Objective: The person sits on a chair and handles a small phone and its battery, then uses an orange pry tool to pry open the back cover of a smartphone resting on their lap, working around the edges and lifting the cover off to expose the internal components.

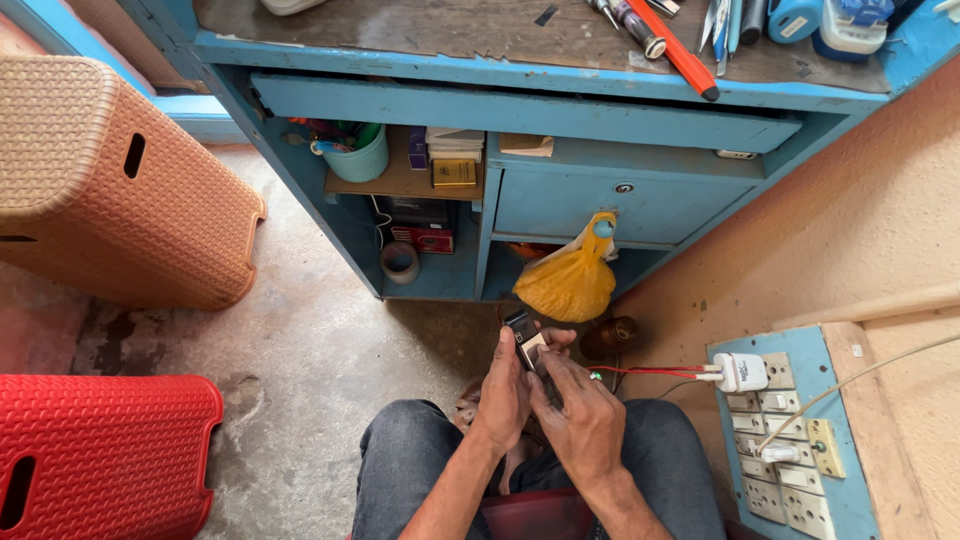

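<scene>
While we sit low before the blue workbench point(500, 105), we hold a small dark handset point(523, 338) above our knees, just in front of the yellow plastic bag point(570, 280) that hangs from the cabinet's drawer front. Our left hand point(503, 395) wraps around the handset's lower body, fingers closed on its side and thumb against the edge. Our right hand point(580, 415) lies over it from the other side, curled fingers pressing on the lower face; we cannot tell whether it grips the handset or only works on it.

We judge the handset light, rigid and smooth-cased, so it could slip if pinched at one corner. It is best held along both long edges, as our left hand does, keeping pressure off its face, which looks like the fragile part.

A thin red wire point(650, 371) runs from near our right hand to a white adapter point(740, 372) plugged into the blue switchboard point(800, 440) on the wall at right. To our left stand a tan plastic stool point(110, 190) and a red plastic stool point(100, 450) on the concrete floor point(310, 340).
</scene>
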Tool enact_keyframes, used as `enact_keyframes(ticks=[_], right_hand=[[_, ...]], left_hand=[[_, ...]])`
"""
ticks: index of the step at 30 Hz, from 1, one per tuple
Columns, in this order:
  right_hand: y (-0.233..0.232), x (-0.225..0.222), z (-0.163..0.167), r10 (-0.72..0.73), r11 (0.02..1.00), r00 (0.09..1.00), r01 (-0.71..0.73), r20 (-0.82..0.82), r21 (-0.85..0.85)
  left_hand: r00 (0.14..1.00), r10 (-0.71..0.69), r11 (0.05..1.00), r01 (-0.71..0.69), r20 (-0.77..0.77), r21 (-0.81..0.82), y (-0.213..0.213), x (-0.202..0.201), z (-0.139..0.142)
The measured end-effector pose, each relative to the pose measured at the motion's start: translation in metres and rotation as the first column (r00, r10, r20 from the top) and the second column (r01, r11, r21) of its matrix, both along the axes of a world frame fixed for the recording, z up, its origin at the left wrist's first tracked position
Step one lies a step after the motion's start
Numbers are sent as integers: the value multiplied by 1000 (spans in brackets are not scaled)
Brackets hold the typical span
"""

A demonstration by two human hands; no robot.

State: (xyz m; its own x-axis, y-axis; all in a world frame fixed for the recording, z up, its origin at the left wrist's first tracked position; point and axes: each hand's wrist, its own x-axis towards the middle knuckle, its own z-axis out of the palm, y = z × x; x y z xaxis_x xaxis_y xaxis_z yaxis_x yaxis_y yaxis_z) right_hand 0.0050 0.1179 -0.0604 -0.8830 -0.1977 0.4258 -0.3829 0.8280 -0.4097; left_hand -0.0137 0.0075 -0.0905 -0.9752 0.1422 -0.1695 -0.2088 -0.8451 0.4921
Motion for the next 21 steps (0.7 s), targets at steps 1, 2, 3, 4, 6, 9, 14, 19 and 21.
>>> enact_keyframes(ticks=[1, 2, 3, 4, 6, 9, 14, 19, 21], right_hand=[[0, 0, 0, -4, 1000, 1000, 4, -8, 5], [0, 0, -1, -7, 1000, 1000, 7, -16, 9], [0, 0, -1, -3, 1000, 1000, 3, -11, 15], [0, 1, -1, 1, 1000, 1000, -1, -7, 21], [1, 1, -1, 9, 1000, 1000, -9, -2, 19], [1, 2, 0, 27, 1000, 1000, -27, 12, -7], [2, 3, -1, 42, 998, 997, -39, 58, -50], [5, 3, -3, 28, 998, 998, -25, 58, -49], [5, 4, -4, 37, 998, 997, -33, 70, -48]], left_hand=[[1000, 4, 1000, -4, -6, -3, 0, 0, 0], [1000, 10, 1000, -10, -20, 6, 1, 0, 1], [999, 17, 1000, -17, -34, 15, 1, 0, 1], [999, 25, 999, -24, -48, 23, 1, 0, 2], [998, 13, 995, -19, -58, -98, 0, 0, 3], [998, 34, 990, -42, -59, -135, -1, -3, 4], [996, 64, 987, -71, -58, -142, 2, -3, 2], [999, 10, 983, -18, -41, -185, 7, 1, -1], [997, 49, 971, -63, -65, -232, 7, 1, -1]])
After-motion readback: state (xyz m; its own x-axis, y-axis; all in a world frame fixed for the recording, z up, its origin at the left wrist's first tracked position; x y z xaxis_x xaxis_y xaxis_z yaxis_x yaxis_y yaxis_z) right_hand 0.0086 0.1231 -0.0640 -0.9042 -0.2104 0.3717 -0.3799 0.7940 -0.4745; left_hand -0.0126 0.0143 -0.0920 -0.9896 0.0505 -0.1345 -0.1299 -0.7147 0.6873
